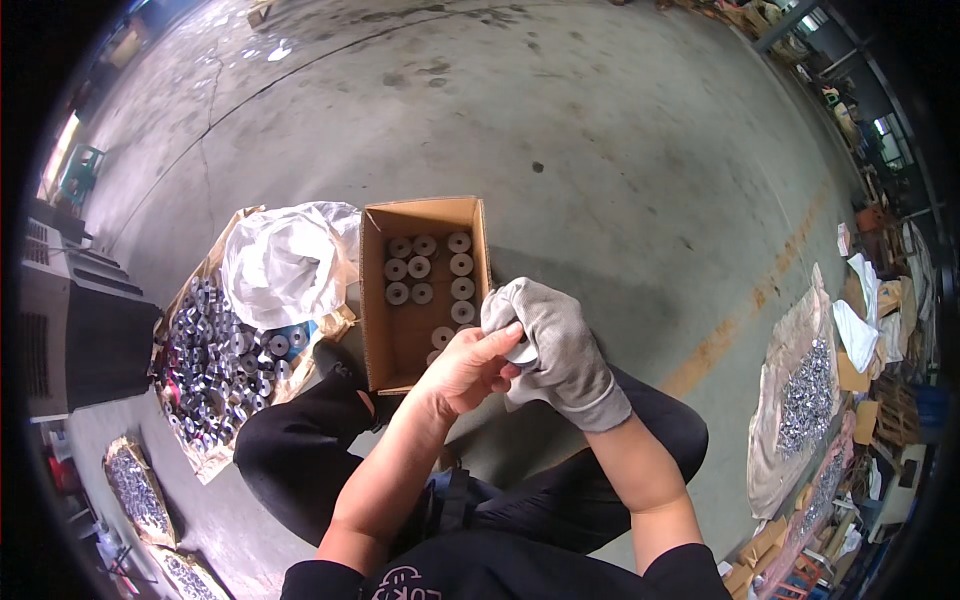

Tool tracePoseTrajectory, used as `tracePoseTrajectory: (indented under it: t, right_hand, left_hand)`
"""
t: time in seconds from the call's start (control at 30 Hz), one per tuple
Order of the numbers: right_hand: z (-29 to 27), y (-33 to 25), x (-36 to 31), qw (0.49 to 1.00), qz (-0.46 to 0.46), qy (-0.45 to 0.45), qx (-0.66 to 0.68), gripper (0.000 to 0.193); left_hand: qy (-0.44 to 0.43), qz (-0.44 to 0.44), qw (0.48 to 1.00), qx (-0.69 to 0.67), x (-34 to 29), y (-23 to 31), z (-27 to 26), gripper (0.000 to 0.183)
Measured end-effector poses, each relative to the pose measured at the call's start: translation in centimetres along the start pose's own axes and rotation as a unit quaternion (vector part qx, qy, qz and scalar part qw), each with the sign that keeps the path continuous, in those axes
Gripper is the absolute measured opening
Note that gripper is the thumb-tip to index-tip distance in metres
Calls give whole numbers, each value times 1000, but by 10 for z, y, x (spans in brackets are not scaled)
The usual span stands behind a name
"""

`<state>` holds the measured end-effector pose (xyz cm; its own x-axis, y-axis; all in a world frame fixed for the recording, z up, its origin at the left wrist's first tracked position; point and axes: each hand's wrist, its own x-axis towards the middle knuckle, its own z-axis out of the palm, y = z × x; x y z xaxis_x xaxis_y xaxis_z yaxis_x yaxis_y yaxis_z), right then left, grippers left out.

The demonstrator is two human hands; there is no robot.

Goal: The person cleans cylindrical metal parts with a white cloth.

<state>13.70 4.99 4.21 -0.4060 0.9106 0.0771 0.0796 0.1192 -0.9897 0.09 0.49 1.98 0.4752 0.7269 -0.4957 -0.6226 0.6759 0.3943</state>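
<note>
My left hand (463,368) is bare, its thumb and fingers closed at the edge of a small round grey metal piece (523,354). On my right hand (560,350) is a thick grey work glove, and its fingers wrap round the same piece from the other side. Most of the piece is hidden by the fingers and glove. Just beyond my hands stands an open cardboard box (376,320). Inside lie several grey metal discs with centre holes (462,288), set in rows along its left and right parts; my left hand hides some near the front.
Left of the box, a heap of shiny metal rings (225,365) lies on a sheet, with a crumpled white plastic bag (290,265) at its far side. My crossed legs (300,450) flank the box's near end. Another sheet of small metal parts (805,400) lies far right. A grey machine (100,330) stands left.
</note>
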Motion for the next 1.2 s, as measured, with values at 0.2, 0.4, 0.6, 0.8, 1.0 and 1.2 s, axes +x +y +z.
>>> tracePoseTrajectory:
  t: [0.2,0.4,0.6,0.8,1.0,1.2]
  right_hand:
    - [2,13,5,978,-150,63,-130,9]
    - [0,13,8,968,-166,117,-146,4]
    - [-1,21,6,968,-126,130,-173,9]
    - [-18,17,18,964,-61,257,-34,24]
    - [-9,0,15,995,9,84,44,20]
    - [15,38,2,986,67,76,135,18]
  left_hand:
    - [-18,6,991,-130,13,-16,-6,18]
    - [144,40,957,-249,23,-38,9,18]
    - [155,31,943,-294,30,-42,10,20]
    - [66,-35,960,-270,26,-54,3,22]
    - [-17,-18,919,-392,30,-38,-13,25]
    - [111,-35,934,-337,26,-34,-3,17]
